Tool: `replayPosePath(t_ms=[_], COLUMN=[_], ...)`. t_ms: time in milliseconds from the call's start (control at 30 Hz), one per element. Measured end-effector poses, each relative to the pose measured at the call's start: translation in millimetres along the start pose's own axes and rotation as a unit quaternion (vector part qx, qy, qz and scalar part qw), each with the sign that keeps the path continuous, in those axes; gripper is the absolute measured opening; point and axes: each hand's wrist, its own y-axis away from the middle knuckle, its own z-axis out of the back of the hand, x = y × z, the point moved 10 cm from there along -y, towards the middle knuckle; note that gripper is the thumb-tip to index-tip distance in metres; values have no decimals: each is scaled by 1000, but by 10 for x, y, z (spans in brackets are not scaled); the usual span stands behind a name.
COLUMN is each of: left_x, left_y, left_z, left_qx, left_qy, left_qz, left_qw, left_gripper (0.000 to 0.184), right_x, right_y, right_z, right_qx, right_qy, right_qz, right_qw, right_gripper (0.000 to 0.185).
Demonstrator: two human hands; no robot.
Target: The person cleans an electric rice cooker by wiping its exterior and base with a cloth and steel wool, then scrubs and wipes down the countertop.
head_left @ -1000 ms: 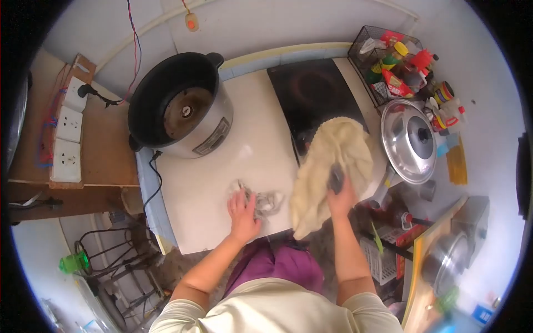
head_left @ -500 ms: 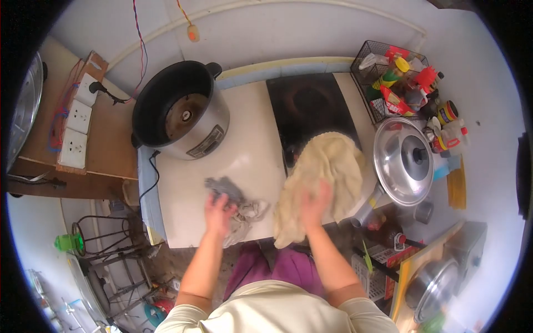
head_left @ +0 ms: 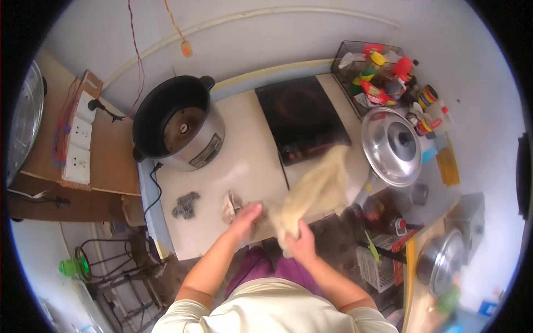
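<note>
My right hand (head_left: 301,244) is closed on one end of a beige cloth (head_left: 316,188). The cloth stretches up and to the right over the counter and the front of the black induction cooktop (head_left: 300,114), blurred by motion. My left hand (head_left: 246,220) is stretched out near the counter's front edge, over part of a crumpled whitish rag (head_left: 230,206). It appears to hold nothing, though some fingers are hard to make out. Further left on the counter lies a dark grey, scrunched scouring pad (head_left: 186,205), apart from both hands.
A large silver-and-black electric pot (head_left: 208,147) stands open at the back left. To the right are a metal lid (head_left: 391,147) and a wire basket (head_left: 347,72) with bottles and packets. A socket strip (head_left: 78,150) is mounted at the left. A power cord (head_left: 154,191) hangs beside the counter.
My left hand has left the grey pad, which now lies further left, and moved right. My right hand, earlier spread on the beige cloth, now grips its end and pulls it off the cooktop.
</note>
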Motion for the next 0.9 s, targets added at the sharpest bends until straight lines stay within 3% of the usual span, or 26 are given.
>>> replayPosePath(t_ms=[67, 100, 133, 200, 233, 367, 433, 500, 600, 667, 700, 800, 833, 867, 900], left_x=[209, 210, 206, 86, 42, 89, 32, 19, -19, -56, -39, 138, 198, 250, 349], left_y=[70, 162, 275, 570, 705, 1247, 1579, 1897, 2436, 2870, 3075, 3641, 3821, 4005, 4183], left_z=[-512, -621, -709, -850, -888, -937, -916, -836, -496, -290, -144, 318, 435, 551, 679], left_qx=[170, 193, 214, 255, 271, 360, 354, 324, 198, 162, 124, -31, -64, -95, -138], left_qy=[153, 147, 142, 182, 203, 161, 177, 178, 111, 175, 168, 185, 199, 210, 197], left_qz=[105, 110, 115, 115, 113, 43, 1, -65, -144, -244, -296, -385, -407, -430, -437], left_qw=[968, 964, 960, 943, 934, 918, 919, 927, 963, 940, 932, 903, 889, 873, 867], left_gripper=[41, 38, 36, 35, 35, 39, 40, 39, 35, 26, 25, 19, 18, 18, 17], right_x=[294, 428, 132, -565, -676, -694, -535, -238, 337, 710, 769, 590, 214, 29, -127], right_y=[276, 386, 420, 690, 728, 953, 1102, 1196, 1402, 1620, 1759, 2163, 2215, 2142, 2292], right_z=[-114, -134, -46, -76, 3, -262, -468, -550, -594, -676, -766, -1198, -1405, -1524, -1710], right_qx=[49, 81, 55, 3, -51, 89, 161, 241, 368, 452, 505, 541, 512, 481, 497], right_qy=[82, 66, -55, -292, -308, -390, -474, -451, -435, -410, -429, -480, -392, -273, -163], right_qz=[130, 175, 47, -205, -236, -295, -303, -275, -198, -148, -155, -396, -437, -345, -332], right_qw=[987, 979, 996, 934, 920, 867, 811, 814, 798, 778, 733, 566, 626, 758, 785], right_gripper=[27, 22, 24, 32, 46, 43, 39, 50, 66, 71, 63, 49, 38, 32, 30])
